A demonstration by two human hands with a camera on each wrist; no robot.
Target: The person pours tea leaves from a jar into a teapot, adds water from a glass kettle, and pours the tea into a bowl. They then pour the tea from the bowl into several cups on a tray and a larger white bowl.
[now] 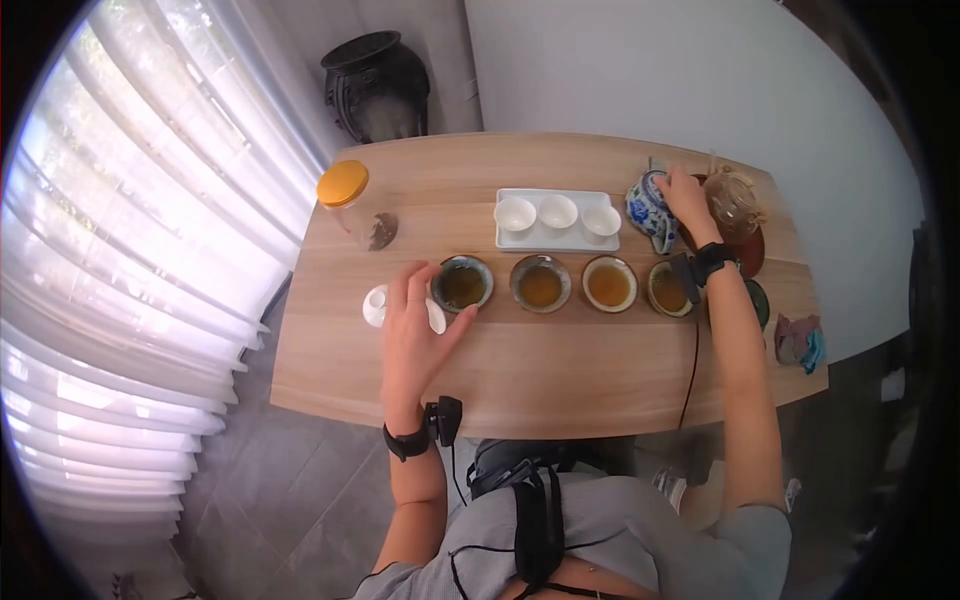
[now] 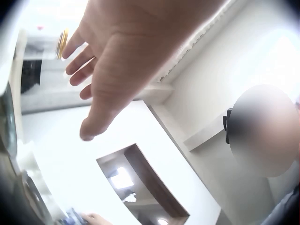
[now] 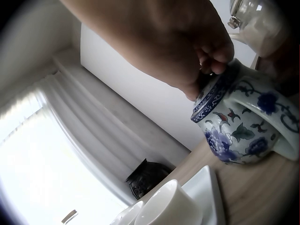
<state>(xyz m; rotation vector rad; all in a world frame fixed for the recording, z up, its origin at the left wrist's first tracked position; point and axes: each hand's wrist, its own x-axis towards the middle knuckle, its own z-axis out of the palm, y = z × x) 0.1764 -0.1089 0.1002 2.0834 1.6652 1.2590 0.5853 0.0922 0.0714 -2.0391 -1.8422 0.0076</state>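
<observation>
At the far right of the table stands a blue-and-white floral teapot (image 1: 648, 212). My right hand (image 1: 688, 200) reaches over it and pinches the top of its lid (image 3: 209, 102), which sits on the pot in the right wrist view. The knob is hidden under the fingers. My left hand (image 1: 412, 325) hovers with fingers spread beside the leftmost tea bowl (image 1: 463, 284), holding nothing. Partly covered by that hand is a white porcelain piece with a knob (image 1: 374, 305). Several tea-filled bowls stand in a row, among them a cream-rimmed one (image 1: 610, 284).
Behind the bowls, a white tray (image 1: 507, 244) bears three white cups. A glass teapot (image 1: 733, 208) stands on a reddish-brown tray (image 1: 753, 258) at right. A folded cloth (image 1: 798, 342) lies near the right edge. An orange-lidded jar (image 1: 343, 184) stands at back left.
</observation>
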